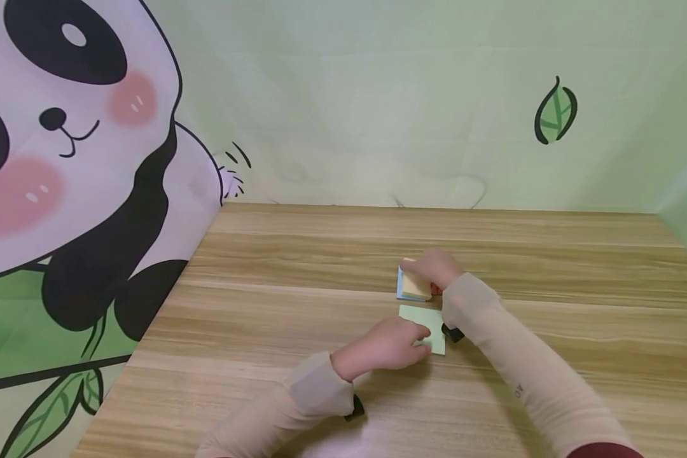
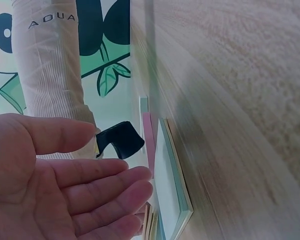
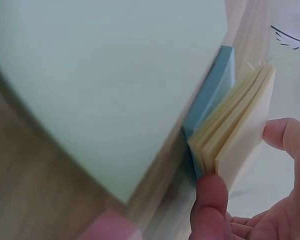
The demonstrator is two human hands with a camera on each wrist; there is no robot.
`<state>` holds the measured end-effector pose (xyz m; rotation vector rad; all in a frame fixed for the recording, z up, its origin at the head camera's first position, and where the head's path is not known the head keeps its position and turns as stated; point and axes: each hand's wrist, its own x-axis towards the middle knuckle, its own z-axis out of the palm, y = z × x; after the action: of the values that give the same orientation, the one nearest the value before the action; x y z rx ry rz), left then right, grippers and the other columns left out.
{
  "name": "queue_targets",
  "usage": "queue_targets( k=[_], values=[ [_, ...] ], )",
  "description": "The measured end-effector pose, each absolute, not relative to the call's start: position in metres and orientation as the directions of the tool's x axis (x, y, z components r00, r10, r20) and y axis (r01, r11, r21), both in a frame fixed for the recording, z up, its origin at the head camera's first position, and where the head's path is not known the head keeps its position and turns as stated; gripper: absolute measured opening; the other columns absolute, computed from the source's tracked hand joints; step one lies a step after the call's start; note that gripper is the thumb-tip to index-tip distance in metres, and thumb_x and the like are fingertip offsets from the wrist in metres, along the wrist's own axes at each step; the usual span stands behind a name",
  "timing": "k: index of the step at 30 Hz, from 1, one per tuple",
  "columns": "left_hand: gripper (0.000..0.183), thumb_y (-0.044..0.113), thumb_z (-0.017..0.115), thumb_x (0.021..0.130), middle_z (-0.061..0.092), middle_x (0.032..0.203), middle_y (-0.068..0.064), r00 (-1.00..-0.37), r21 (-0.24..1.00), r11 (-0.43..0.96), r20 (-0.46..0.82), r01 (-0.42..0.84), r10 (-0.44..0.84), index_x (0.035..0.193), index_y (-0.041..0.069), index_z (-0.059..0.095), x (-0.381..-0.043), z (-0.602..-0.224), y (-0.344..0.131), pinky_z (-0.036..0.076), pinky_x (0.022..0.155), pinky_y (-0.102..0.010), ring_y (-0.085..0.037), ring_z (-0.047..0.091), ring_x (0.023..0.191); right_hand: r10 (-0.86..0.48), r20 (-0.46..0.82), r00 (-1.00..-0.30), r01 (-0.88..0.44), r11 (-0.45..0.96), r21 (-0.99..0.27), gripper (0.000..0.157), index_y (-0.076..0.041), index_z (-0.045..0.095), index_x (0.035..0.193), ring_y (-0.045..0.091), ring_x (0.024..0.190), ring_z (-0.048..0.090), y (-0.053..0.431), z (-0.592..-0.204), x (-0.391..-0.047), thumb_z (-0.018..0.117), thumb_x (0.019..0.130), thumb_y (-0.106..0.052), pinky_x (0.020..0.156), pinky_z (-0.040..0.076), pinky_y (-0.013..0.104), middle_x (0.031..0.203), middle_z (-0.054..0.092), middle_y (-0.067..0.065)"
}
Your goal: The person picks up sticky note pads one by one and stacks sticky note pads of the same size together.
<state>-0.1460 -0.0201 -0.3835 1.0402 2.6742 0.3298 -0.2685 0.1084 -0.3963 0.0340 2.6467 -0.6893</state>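
My right hand [image 1: 439,267] pinches a stack of pale yellow sticky notes [image 3: 242,130] between thumb and fingers. The layers are slightly fanned, and the stack stands tilted over a blue sticky-note pad [image 3: 212,92]. In the head view the blue pad [image 1: 399,284] shows only as a strip along the yellow stack's left and lower sides. Nearer to me, a larger pale green pad [image 1: 420,313] lies on the table. My left hand [image 1: 397,343] reaches over the green pad's near left part, partly covering it. In the left wrist view its fingers [image 2: 97,175] are extended, holding nothing.
The wooden tabletop [image 1: 298,254] runs back to a pale green backdrop with a panda print [image 1: 109,127]. A pink pad [image 2: 149,137] stands out beyond the green one in the left wrist view. A black wrist strap [image 1: 453,332] hangs beneath the right sleeve.
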Motion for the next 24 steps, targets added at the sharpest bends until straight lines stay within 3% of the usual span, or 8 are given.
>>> queue_targets(
  k=[7, 12, 24],
  values=[
    [0.024, 0.027, 0.048, 0.087, 0.063, 0.085, 0.004, -0.715, 0.301, 0.721, -0.151, 0.624, 0.682, 0.100, 0.012, 0.063, -0.1462, -0.3839, -0.0213, 0.044, 0.065, -0.020, -0.007, 0.056, 0.072, -0.097, -0.353, -0.930, 0.065, 0.905, -0.420, 0.049, -0.008, 0.054, 0.065, 0.015, 0.039, 0.051, 0.1017, -0.4015, -0.2694, 0.047, 0.079, -0.054, 0.038, 0.038, 0.024, 0.047, 0.055, 0.007],
    [0.023, 0.026, 0.049, 0.087, 0.062, 0.082, 0.005, -0.718, 0.326, 0.723, -0.160, 0.609, 0.677, 0.098, 0.012, 0.063, -0.1457, -0.3842, -0.0224, 0.042, 0.064, -0.019, -0.006, 0.052, 0.069, -0.097, -0.338, -0.936, 0.057, 0.906, -0.420, 0.046, -0.008, 0.053, 0.062, 0.015, 0.040, 0.052, 0.0994, -0.4011, -0.2681, 0.049, 0.079, -0.051, 0.037, 0.038, 0.023, 0.049, 0.055, 0.007],
    [0.029, 0.028, 0.047, 0.088, 0.065, 0.094, 0.004, -0.719, 0.330, 0.725, -0.165, 0.605, 0.675, 0.107, 0.011, 0.062, -0.1458, -0.3870, -0.0225, 0.045, 0.073, -0.020, -0.007, 0.059, 0.083, -0.103, -0.334, -0.937, 0.044, 0.914, -0.404, 0.051, -0.007, 0.054, 0.061, 0.016, 0.040, 0.053, 0.0989, -0.4000, -0.2672, 0.051, 0.078, -0.055, 0.038, 0.039, 0.024, 0.049, 0.057, 0.008]
  ],
)
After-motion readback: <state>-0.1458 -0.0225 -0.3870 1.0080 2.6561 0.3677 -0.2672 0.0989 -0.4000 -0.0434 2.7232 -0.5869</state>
